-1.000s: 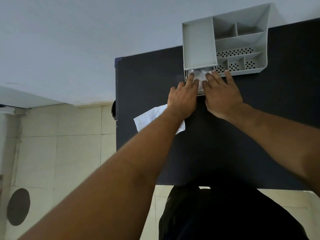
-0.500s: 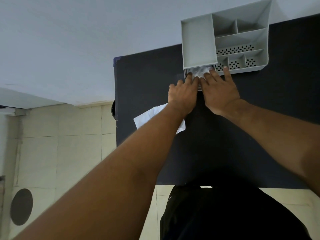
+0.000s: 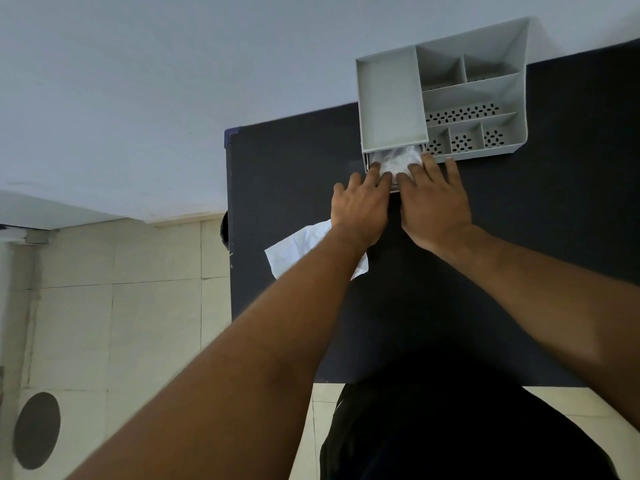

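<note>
left hand (image 3: 360,206), right hand (image 3: 435,206) on perhaps plastic wad (image 3: 395,160)

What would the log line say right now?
left hand: presses wad | right hand: presses wad | wad: in drawer | organizer: on table

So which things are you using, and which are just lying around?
In use: left hand and right hand, pressing a crumpled white wad into the drawer of the grey organizer.
Lying about: white sheet on the dark table; dark round patch on the floor.
</note>
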The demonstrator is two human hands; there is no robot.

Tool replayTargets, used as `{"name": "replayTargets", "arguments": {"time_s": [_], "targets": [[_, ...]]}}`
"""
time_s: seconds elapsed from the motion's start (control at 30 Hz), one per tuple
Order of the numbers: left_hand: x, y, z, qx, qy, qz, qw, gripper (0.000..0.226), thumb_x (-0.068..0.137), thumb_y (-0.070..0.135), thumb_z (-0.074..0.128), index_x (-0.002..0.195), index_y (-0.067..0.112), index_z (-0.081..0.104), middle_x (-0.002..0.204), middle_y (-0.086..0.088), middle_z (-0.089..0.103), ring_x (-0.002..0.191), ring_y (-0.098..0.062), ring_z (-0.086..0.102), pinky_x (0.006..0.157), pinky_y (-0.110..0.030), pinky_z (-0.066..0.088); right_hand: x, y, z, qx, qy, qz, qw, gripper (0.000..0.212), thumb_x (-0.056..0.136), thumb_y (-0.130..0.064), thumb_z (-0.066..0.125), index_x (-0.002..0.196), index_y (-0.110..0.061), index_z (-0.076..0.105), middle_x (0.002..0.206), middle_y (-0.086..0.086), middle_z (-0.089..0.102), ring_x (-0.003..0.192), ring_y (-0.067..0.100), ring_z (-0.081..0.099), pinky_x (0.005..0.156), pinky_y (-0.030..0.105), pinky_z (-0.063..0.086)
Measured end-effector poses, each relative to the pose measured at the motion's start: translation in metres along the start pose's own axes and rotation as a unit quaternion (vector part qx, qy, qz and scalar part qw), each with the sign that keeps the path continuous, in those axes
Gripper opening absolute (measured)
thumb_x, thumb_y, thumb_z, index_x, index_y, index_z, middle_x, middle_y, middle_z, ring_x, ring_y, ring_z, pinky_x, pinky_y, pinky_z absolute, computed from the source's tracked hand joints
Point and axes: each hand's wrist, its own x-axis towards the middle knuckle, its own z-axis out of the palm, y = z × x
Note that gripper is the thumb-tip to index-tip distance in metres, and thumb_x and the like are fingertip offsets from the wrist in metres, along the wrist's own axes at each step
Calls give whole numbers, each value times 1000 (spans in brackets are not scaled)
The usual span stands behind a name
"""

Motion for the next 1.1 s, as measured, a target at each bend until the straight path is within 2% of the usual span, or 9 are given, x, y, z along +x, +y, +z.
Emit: {"name": "replayTargets", "arguments": {"time_s": [0.13,0.23,0.33,0.43,0.53,0.73,0.83,1.0,1.1], "targets": [[1,-1,0,-5,47,-7,999,42,98,26,53,138,19,51,156,-7,41,137,-33,42,95,-51,44,11,2,-6,-15,-17,-3,1000,56,92,-37,60,143,-13,52,154,14,46,153,32,21,123,59,10],[-2,-1,2,-6,93,15,995,33,96,25,58,127,16,61,153,-11,45,144,-34,36,95,-52,44,9,3,-6,7,15,-2,1000,47,94,-34,59,137,-15,59,147,12,54,150,31,29,123,59,12],[0,-5,4,-9,87,16,996,26,96,24,59,121,17,64,159,-12,36,149,-36,27,98,-54,41,4,8,-5,44,84,-1,996,30,93,-26,61,120,-15,71,129,10,67,137,32,48,121,57,17],[5,-8,6,13,71,32,997,22,97,25,57,116,17,66,164,-12,27,152,-38,19,99,-56,38,8,11,-6,46,92,6,995,24,93,-22,62,111,-15,75,114,9,72,123,32,56,119,55,22],[11,-7,4,13,38,30,999,28,99,28,54,125,21,61,169,-11,10,154,-38,3,106,-58,33,17,10,-12,18,44,1,999,24,95,-23,59,109,-16,75,108,8,72,119,33,54,117,51,27],[19,-7,-2,6,0,5,1000,52,104,36,46,153,30,32,169,-10,-8,154,-37,-13,113,-59,25,28,7,-15,-19,24,9,999,31,96,-25,56,120,-13,71,120,12,68,127,36,48,121,53,23],[23,-9,-5,-3,10,3,1000,52,104,36,48,153,30,33,169,-10,-3,154,-37,-8,114,-59,25,31,10,-14,-7,44,5,999,30,95,-25,59,120,-13,71,120,11,68,124,35,51,120,53,25],[20,-10,-3,-30,81,9,996,40,97,27,63,136,22,56,161,-13,32,150,-38,23,104,-58,38,22,21,-5,55,168,4,984,22,89,-20,71,111,-15,73,107,10,68,106,31,60,103,47,45],[23,-11,-5,-52,87,4,995,51,94,21,66,141,23,47,159,-12,33,149,-36,25,103,-54,39,23,22,-6,85,208,30,974,26,88,-19,72,114,-17,70,105,10,64,98,29,61,92,43,48]]}}
